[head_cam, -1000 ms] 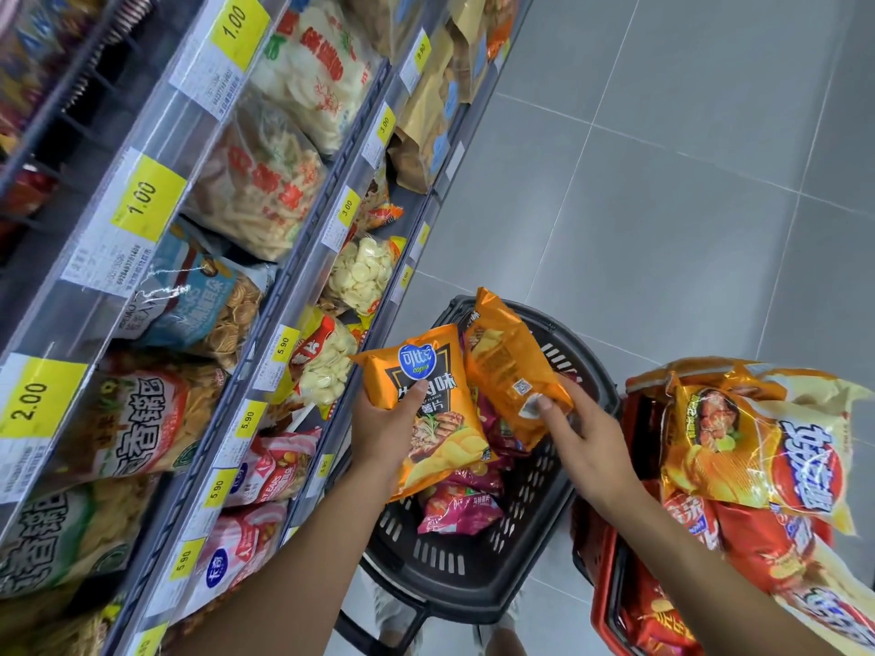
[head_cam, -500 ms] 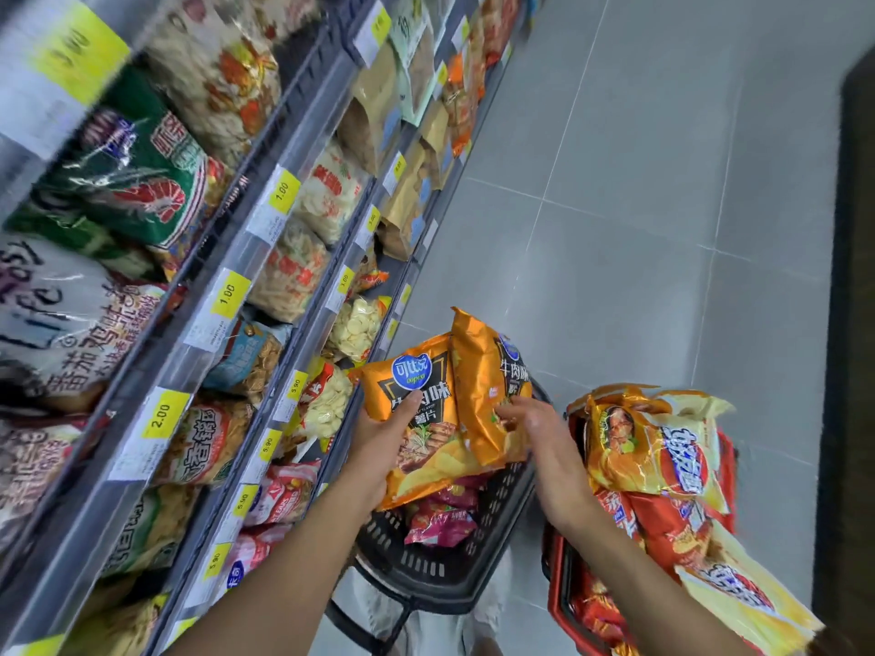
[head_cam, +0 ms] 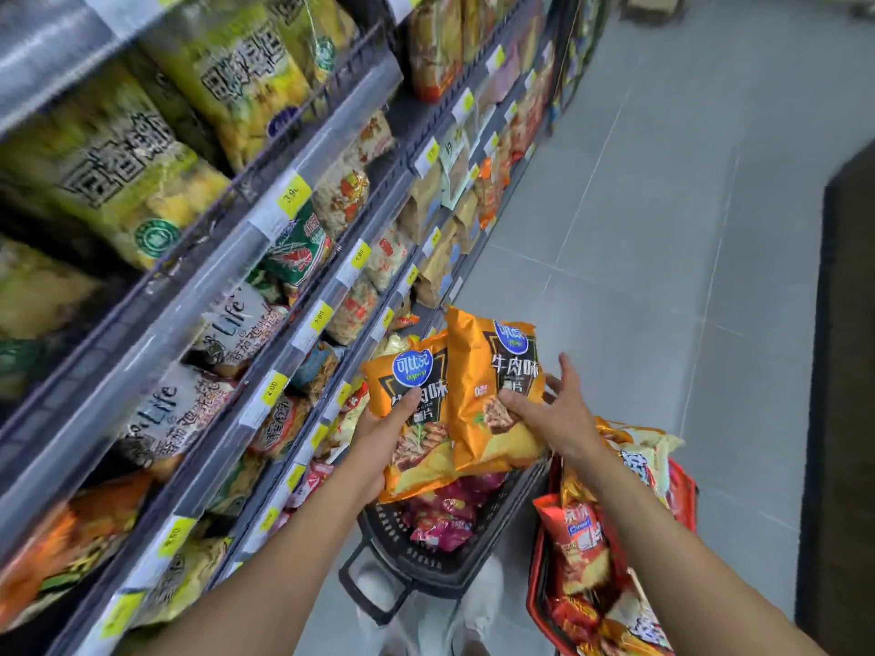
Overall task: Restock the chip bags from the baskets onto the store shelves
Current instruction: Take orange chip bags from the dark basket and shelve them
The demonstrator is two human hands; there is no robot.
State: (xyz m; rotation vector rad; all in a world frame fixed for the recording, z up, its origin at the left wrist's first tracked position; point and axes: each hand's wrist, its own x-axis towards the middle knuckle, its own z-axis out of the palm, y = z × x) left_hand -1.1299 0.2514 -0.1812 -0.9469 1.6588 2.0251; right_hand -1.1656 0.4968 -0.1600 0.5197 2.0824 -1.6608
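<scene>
**Head view.** My left hand (head_cam: 386,435) grips the first orange chip bag (head_cam: 426,437) at its lower left edge. The thumb lies across the printed front and the fingers are hidden behind. My right hand (head_cam: 554,414) holds the second orange chip bag (head_cam: 492,371), of the same brand. The thumb presses on the front at the bag's five o'clock, and the other fingers spread along and behind its right edge.

Both bags are upright and side by side, the second overlapping the right edge of the first. They are held just below frame centre, above the black basket (head_cam: 393,537), which stands at six o'clock on the grey tiled floor (head_cam: 663,229). Pink and magenta snack bags (head_cam: 445,518) lie inside that basket.

Just beside it, at five o'clock, the red basket (head_cam: 684,494) is heaped with red chip bags (head_cam: 580,537) and yellow-and-white bags (head_cam: 648,456).

The store shelves (head_cam: 227,295) fill the frame from seven to twelve o'clock and recede toward one o'clock. Their tiers carry green-yellow, white and brown snack packs behind clear rails with yellow price tags (head_cam: 296,196). Neither held bag touches the shelves. Both sit at three o'clock of the lower tiers. A dark panel (head_cam: 847,371) borders the floor at three o'clock. Blur makes most of the shelf labels unreadable.
</scene>
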